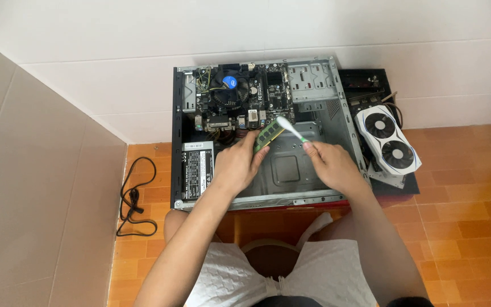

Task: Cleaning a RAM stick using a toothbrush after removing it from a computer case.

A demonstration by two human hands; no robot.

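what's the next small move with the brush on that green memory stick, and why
Probably draw the toothbrush along the memory stick: the right hand has its bristles at the stick's upper end, while the left hand holds the stick above the open computer case.

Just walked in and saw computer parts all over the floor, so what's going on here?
A person sits over an open desktop computer case lying on the orange tiled floor. Their left hand holds a green memory stick above the case, while the right hand holds a white and green toothbrush with its bristled head against the stick. A white graphics card with two fans lies just right of the case, and a black power cable lies on the floor to the left.
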